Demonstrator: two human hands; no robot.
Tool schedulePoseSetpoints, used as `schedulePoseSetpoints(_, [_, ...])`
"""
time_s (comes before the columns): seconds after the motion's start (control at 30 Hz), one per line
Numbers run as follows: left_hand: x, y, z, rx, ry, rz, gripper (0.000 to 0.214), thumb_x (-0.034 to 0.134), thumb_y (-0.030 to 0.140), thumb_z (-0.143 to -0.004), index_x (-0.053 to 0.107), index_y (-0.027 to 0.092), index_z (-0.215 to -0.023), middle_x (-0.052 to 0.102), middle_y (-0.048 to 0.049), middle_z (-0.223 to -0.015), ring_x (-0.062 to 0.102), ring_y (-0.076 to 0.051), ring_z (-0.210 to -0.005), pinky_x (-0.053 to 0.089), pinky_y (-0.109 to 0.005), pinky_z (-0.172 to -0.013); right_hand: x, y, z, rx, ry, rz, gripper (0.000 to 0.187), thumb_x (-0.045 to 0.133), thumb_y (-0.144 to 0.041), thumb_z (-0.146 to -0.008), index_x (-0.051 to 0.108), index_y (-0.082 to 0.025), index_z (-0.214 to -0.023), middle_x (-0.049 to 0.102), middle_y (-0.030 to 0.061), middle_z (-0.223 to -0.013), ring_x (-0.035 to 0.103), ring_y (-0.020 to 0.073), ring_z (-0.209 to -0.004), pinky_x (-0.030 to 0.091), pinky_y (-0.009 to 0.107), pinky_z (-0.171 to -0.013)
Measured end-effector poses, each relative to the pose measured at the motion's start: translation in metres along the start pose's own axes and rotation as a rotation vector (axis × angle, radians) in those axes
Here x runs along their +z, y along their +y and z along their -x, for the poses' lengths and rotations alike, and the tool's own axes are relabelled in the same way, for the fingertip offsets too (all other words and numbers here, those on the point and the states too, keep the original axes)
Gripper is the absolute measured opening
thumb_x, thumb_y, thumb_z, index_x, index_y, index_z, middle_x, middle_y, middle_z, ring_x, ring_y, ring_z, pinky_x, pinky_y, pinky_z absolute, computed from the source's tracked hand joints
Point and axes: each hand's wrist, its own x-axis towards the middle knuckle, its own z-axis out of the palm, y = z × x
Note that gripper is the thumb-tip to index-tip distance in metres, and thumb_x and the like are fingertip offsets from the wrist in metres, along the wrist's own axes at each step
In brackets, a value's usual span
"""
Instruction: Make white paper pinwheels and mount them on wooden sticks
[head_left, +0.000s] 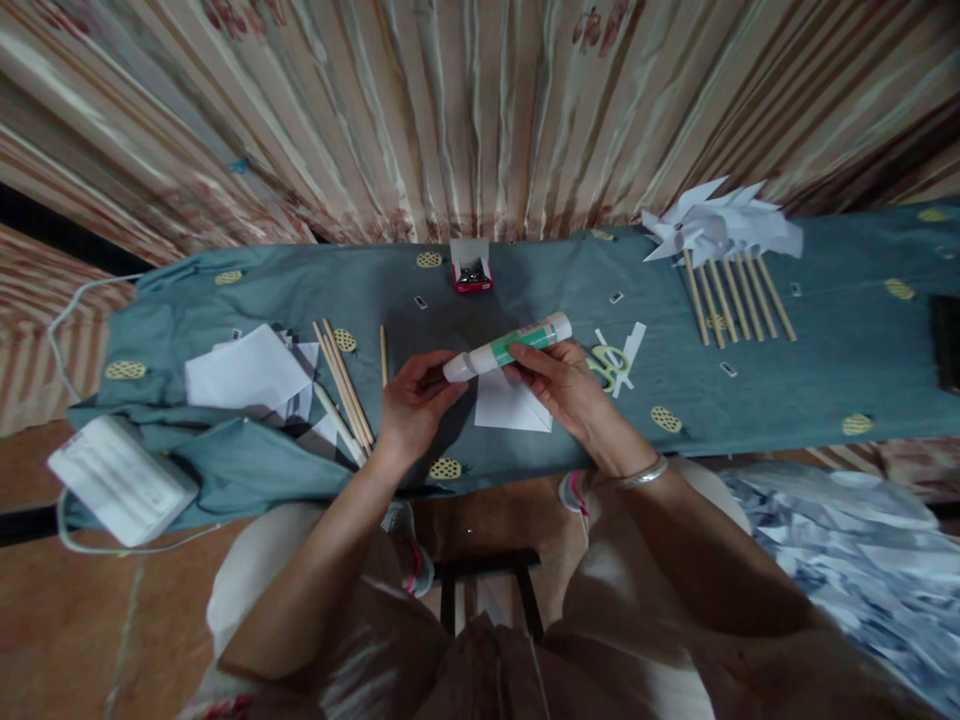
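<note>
A white and green glue stick (517, 345) is held at a slant above the table. My right hand (559, 385) is closed around its body. At the narrower white end, my left hand (418, 400) grips with its fingertips. Beneath the glue stick lies a folded white paper piece (510, 408), partly hidden by my right hand. Green-handled scissors (609, 366) rest just right of that hand, among white paper strips (634, 345). Left of my left hand are several wooden sticks (346, 385), a single stick (383, 355) and a white pen-like stick (337, 420).
A small red box (472, 280) of dark metal bits stands open at the back. Several paper pinwheels (724, 230) on sticks lie right. White paper sheets (244, 375) and a white power-strip-like box (124, 480) are left. A plastic bag (862, 560) sits below right.
</note>
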Motion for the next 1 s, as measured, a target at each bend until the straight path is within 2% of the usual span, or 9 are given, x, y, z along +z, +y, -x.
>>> schedulePoseSetpoints(0.13, [-0.001,0.001,0.000,0.011,-0.019,-0.024,0.039,0.086,0.026,-0.064,0.071,0.017,-0.099,0.074,-0.0064,-0.100,0.073,-0.022,-0.094,0.059,-0.037,-0.090,-0.001,0.001,0.000,0.001,-0.016,0.015,0.030,0.093,-0.036,-0.059,0.074,-0.021,-0.075,0.075,-0.0009,-0.082,0.072,0.0140,-0.080,0.063,0.030,-0.081])
schedulePoseSetpoints(0.37, [-0.002,-0.002,0.001,0.025,-0.025,-0.038,0.040,0.087,0.027,-0.064,0.071,0.018,-0.099,0.074,-0.0057,-0.101,0.073,-0.022,-0.095,0.059,-0.038,-0.092,-0.001,0.000,0.000,0.034,-0.004,-0.004,0.032,0.095,-0.034,-0.054,0.075,-0.020,-0.075,0.076,-0.0021,-0.081,0.071,0.0116,-0.078,0.062,0.026,-0.081])
schedulePoseSetpoints(0.6, [-0.003,-0.002,0.002,0.048,-0.047,-0.070,0.037,0.086,0.027,-0.068,0.072,0.019,-0.101,0.072,-0.0055,-0.104,0.072,-0.021,-0.098,0.058,-0.039,-0.096,-0.002,0.004,-0.001,0.005,-0.011,0.041,0.030,0.094,-0.034,-0.058,0.074,-0.022,-0.076,0.076,-0.0013,-0.084,0.072,0.0141,-0.082,0.063,0.030,-0.081])
schedulePoseSetpoints(0.83, [-0.002,0.000,0.005,0.135,-0.048,-0.142,0.033,0.085,0.029,-0.072,0.073,0.019,-0.101,0.070,-0.0060,-0.105,0.071,-0.021,-0.098,0.059,-0.038,-0.094,0.004,0.002,0.000,0.026,0.019,0.016,0.039,0.097,-0.039,-0.046,0.073,-0.020,-0.071,0.075,-0.0024,-0.076,0.072,0.0119,-0.072,0.063,0.023,-0.071])
schedulePoseSetpoints(1.0, [-0.004,0.002,0.005,0.248,-0.049,-0.290,0.025,0.082,0.030,-0.076,0.074,0.022,-0.099,0.070,-0.0061,-0.103,0.070,-0.021,-0.095,0.060,-0.036,-0.089,0.008,0.004,0.000,0.031,0.020,0.049,0.043,0.097,-0.044,-0.043,0.073,-0.020,-0.069,0.076,-0.0018,-0.075,0.071,0.0130,-0.070,0.063,0.024,-0.069])
